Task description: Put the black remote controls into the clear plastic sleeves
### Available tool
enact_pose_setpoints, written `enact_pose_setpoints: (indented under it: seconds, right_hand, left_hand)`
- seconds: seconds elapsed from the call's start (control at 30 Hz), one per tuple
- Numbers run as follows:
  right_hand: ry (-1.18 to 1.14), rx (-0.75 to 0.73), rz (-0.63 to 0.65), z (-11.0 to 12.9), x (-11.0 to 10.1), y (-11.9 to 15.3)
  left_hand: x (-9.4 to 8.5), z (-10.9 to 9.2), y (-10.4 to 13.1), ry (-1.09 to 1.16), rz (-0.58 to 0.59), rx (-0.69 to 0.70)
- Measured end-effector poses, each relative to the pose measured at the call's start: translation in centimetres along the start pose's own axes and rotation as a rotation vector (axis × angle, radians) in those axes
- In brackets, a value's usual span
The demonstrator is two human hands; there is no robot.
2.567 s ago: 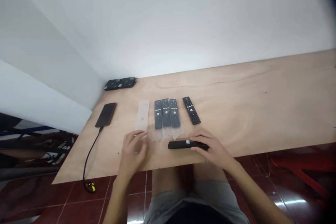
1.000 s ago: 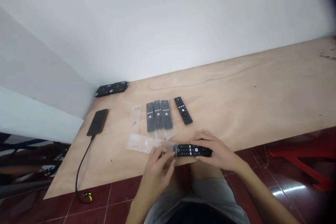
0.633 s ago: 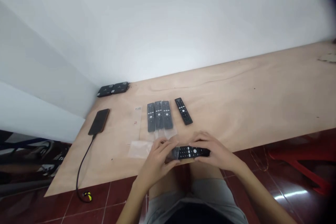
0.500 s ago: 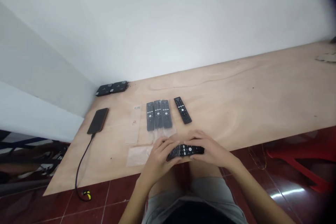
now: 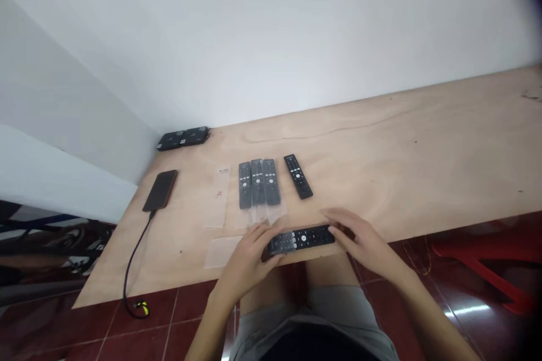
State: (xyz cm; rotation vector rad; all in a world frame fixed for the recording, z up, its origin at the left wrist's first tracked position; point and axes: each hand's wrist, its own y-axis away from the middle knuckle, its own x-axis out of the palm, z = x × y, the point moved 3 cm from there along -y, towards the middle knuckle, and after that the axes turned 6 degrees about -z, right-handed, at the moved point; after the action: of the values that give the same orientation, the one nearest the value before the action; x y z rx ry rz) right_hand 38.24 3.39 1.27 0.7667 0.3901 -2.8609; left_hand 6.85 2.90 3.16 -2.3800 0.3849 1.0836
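Observation:
A black remote control (image 5: 314,237) lies crosswise near the front edge of the table, its left part inside a clear plastic sleeve (image 5: 283,242). My left hand (image 5: 254,252) is closed around the sleeved end, thumb below and fingers above. At the bare right end is my right hand (image 5: 365,241), fingers apart, the thumb tip at or touching the remote's end. Beyond my hands, three remotes in clear sleeves (image 5: 257,181) lie side by side. Right of them rests an unsleeved black remote (image 5: 298,176).
Flat clear sleeves (image 5: 217,203) lie left of the remotes. A phone (image 5: 161,190) with a black cable (image 5: 132,265) sits farther left. Two black boxes (image 5: 183,138) stand by the wall. A red plastic chair (image 5: 483,271) is beyond the table's front edge at right.
My right hand has moved right and loosened, uncovering the remote's right end. My left hand still holds the sleeved end. The view has shifted slightly.

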Motion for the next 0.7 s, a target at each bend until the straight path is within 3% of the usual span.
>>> enact_pose_setpoints:
  seconds: [0.17, 0.5, 0.6, 0.7]
  right_hand:
    - [-0.116, 0.018, 0.108, 2.2, 1.6, 0.1]
    - [-0.353, 0.070, 0.077, 3.1, 7.2, -0.7]
    - [-0.387, 0.146, 0.014, 2.5, 7.2, -0.9]
    - [-0.325, 0.198, -0.031, 1.2, 5.3, -0.6]
  left_hand:
    - [1.0, -0.5, -1.2, -0.012, -0.021, 0.057]
    - [4.2, -3.1, -3.4, 0.018, 0.018, 0.122]
    - [4.0, -3.4, -3.4, 0.025, 0.020, 0.114]
    - [2.9, -2.7, -2.4, -0.006, 0.029, 0.100]
